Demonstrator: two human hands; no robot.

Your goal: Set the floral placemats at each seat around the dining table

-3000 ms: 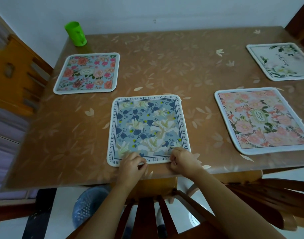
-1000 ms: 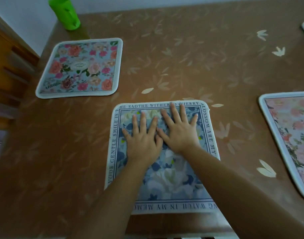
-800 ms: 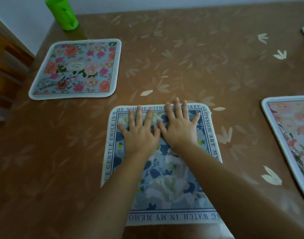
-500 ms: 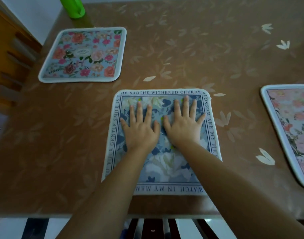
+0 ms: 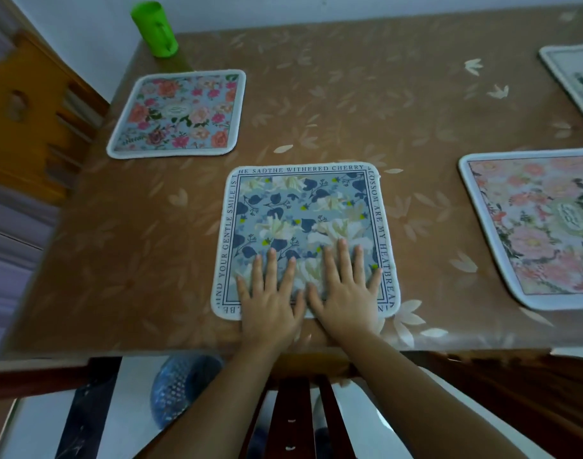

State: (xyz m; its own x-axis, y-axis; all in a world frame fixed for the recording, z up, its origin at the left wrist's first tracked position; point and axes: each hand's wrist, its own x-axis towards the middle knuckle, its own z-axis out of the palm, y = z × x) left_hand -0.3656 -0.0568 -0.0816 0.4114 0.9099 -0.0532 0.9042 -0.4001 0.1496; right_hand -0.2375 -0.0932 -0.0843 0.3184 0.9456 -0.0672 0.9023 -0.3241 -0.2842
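Left hand point(image 5: 270, 306) and right hand point(image 5: 346, 296): palms down, fingers straight and spread, side by side, pressing on the near part of the square blue floral placemat with lettered border point(image 5: 303, 210). It lies flat near the front edge of the brown leaf-patterned bench point(image 5: 349, 111). Pink rose placemat point(image 5: 177, 114) far left, peach floral placemat point(image 5: 535, 226) to my right, white placemat point(image 5: 578, 74) at the far right. Green plastic cup point(image 5: 156, 29) at the far left corner.

Head-worn camera, looking steeply down, close over the table point(image 5: 349, 94)
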